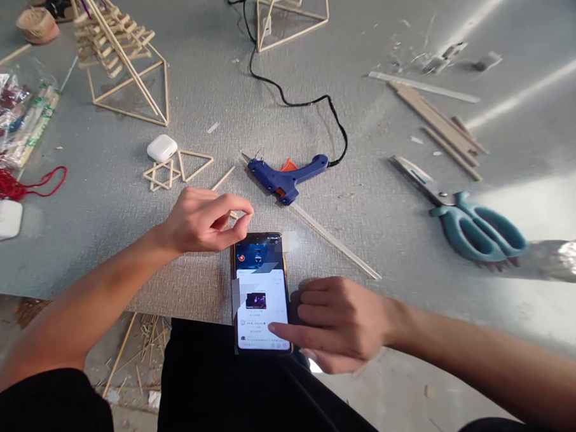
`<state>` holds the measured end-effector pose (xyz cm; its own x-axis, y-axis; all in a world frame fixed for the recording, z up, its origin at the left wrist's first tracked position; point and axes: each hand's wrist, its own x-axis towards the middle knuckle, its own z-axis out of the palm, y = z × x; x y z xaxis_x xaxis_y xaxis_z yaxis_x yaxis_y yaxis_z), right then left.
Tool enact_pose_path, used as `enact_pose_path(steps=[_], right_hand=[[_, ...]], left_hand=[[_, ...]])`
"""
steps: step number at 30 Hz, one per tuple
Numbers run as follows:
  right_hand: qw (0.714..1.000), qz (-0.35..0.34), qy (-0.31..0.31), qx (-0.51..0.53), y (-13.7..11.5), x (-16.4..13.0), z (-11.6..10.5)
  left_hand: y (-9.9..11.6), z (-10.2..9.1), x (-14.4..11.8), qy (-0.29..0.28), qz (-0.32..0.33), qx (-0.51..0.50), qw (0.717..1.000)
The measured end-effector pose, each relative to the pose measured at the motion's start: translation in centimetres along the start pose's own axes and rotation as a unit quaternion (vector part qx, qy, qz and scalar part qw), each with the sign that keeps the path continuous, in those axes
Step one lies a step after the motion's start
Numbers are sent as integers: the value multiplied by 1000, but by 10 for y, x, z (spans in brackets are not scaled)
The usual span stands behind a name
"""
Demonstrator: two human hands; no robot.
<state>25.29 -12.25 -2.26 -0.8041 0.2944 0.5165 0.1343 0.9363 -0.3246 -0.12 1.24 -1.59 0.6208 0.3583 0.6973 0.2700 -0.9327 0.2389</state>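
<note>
- Smartphone (261, 292) lies flat, screen up and lit, at the near edge of the grey mat (125, 204), its lower end overhanging the person's dark-clothed lap.
- Right hand (338, 322) rests just right of the phone, forefinger stretched left so its tip touches the lower part of the screen; the other fingers are curled loosely and hold nothing.
- Left hand (205, 219) hovers just above the phone's top edge, thumb and forefinger pinched narrowly together; whether a small stick piece sits between them, I cannot tell.
- Judgement: a light tap with the fingertip alone suits this touch, since the phone hangs partly off the mat and a hard press on its lower end could tip it.
- Beyond the left hand's fingertips, a blue hot-glue gun (289, 174) lies on its side, black cord (287, 95) trailing away, a glue stick (337, 239) running from its rear past the phone's upper right.
- Left of the pinch: a white earbud case (161, 147) beside small stick triangles (178, 168).
- Well right of the right hand: teal scissors (464, 221) and flat wooden strips (439, 126).
- Far beyond both hands stand stick-frame models (119, 58); red cord (9, 180) lies at far left.
</note>
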Motion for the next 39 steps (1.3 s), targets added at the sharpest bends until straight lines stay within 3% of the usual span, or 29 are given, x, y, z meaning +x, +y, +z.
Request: enact_pose_path(steps=[24, 31, 39], right_hand=[[1000, 14, -24, -10, 0, 0, 1], [999, 5, 34, -10, 1, 0, -2], [1000, 4, 16, 0, 1, 1, -1]], left_hand=[[-6, 3, -4, -4, 25, 32, 999], [-4, 1, -1, -16, -17, -2, 1000], [-7, 1, -2, -17, 21, 9, 1000]])
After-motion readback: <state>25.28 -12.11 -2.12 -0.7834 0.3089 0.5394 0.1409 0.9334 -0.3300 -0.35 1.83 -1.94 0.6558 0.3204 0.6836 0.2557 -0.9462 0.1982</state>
